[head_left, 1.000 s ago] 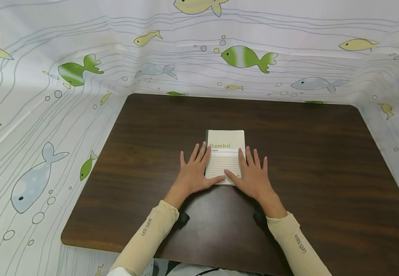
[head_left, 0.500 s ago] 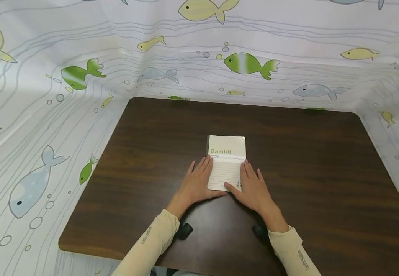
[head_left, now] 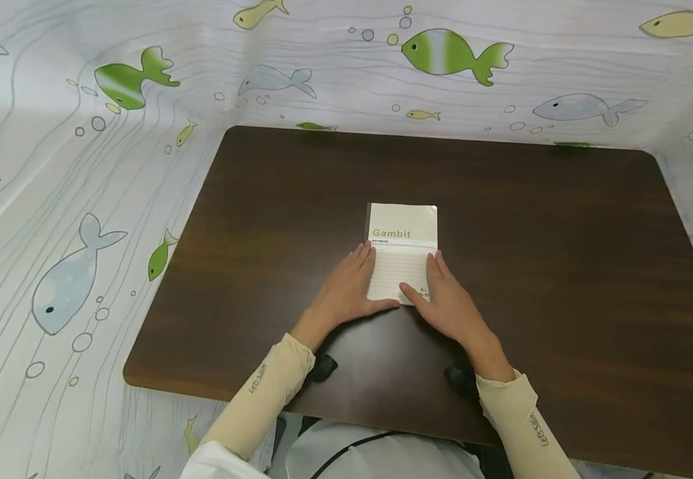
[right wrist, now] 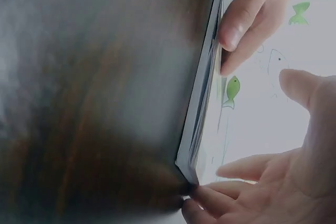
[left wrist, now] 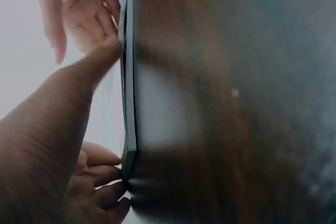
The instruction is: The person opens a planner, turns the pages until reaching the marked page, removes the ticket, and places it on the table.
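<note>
On table (head_left: pixel 251 219), approx. mid: notebook (head_left: pixel 397 273) flat, title side up.
L hand (head_left: pixel 346 286): fingers straight along left side, thumb at near edge; no clamp.
R hand (head_left: pixel 453 307): fingers relaxed at right side, thumb raised off cover; not clamped either.
Why: prob. bracketed both sides to keep it square.

Head view: lighting is soft and fairly even; the title on the notebook (head_left: pixel 402 269) is legibly rendered. A dull sheen is cast on the table (head_left: pixel 382 362). Wrist views: cloth (right wrist: pixel 265 124) is bleached white, left hand (left wrist: pixel 55 121) darkened against it, wood grain blurred and hazed.
</note>
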Demonstrator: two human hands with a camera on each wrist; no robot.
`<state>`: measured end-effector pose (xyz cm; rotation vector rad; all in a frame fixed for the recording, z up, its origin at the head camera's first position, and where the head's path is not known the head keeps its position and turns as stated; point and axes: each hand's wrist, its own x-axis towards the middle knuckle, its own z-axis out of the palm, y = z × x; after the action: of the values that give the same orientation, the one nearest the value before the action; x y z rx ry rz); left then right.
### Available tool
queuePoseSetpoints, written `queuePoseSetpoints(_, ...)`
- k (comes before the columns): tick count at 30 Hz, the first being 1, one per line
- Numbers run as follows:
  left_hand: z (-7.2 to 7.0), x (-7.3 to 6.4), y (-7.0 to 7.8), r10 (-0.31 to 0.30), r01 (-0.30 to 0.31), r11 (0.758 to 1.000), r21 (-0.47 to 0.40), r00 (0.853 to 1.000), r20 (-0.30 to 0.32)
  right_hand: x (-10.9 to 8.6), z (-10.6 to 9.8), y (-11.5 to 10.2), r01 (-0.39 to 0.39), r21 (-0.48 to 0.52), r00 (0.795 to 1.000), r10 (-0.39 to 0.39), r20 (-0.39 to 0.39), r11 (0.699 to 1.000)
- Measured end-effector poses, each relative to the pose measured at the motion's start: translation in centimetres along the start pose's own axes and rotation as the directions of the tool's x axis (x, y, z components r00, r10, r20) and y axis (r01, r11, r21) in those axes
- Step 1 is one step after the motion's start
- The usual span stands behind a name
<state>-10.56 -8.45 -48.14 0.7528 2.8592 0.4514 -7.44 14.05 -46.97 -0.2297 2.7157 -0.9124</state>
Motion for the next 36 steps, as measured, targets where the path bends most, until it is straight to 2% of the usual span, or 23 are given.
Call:
queuePoseSetpoints(6,-0.2,-0.1,0.0,-0.003,0.003,1.000,0.001,1.000,0.024,0.1,-0.1,-0.5,-0.016,0.054,1.000,0.016,-0.001,0.998)
queuePoseSetpoints(12,-0.6,0.6,0.2,0.024,-0.024,1.000,0.004,1.000,0.008,0.3,-0.6,-0.8,-0.031,0.067,0.998,0.035,-0.059,0.997)
queuePoseSetpoints(21,-0.3,-0.5,0.2,0.003,-0.003,1.000,0.016,1.000,0.008,-0.3,0.4,-1.0,-0.020,0.081,0.988,0.032,-0.150,0.997)
queuePoseSetpoints(23,-0.2,-0.6,0.3,0.003,-0.003,1.000,0.008,1.000,0.009,-0.5,0.5,-1.0,-0.009,0.092,0.980,0.027,-0.195,0.996)
queuePoseSetpoints(25,-0.1,-0.7,0.3,0.009,-0.009,1.000,-0.001,1.000,0.007,-0.8,0.5,-1.0,0.004,0.130,0.959,0.033,-0.280,0.991)
queuePoseSetpoints(26,-0.1,-0.7,0.4,0.013,-0.013,1.000,-0.005,1.000,0.003,-1.0,0.5,-1.1,0.011,0.155,0.942,0.042,-0.333,0.988)
queuePoseSetpoints(29,-0.1,-0.9,0.4,0.018,-0.019,0.999,-0.030,1.000,-0.009,-1.2,0.4,-1.2,0.043,0.226,0.870,0.075,-0.487,0.973)
queuePoseSetpoints(31,-0.2,-1.1,0.4,0.019,-0.019,0.999,-0.042,1.000,-0.011,-1.2,0.3,-1.3,0.059,0.247,0.831,0.089,-0.550,0.967)
queuePoseSetpoints(33,-0.3,-1.2,0.3,0.018,-0.019,0.998,-0.065,1.000,-0.014,-1.2,0.2,-1.3,0.067,0.259,0.812,0.098,-0.575,0.964)
queuePoseSetpoints(36,-0.6,-1.6,0.1,0.015,-0.017,0.996,-0.090,1.000,-0.017,-1.2,0.3,-1.4,0.055,0.262,0.810,0.111,-0.576,0.963)
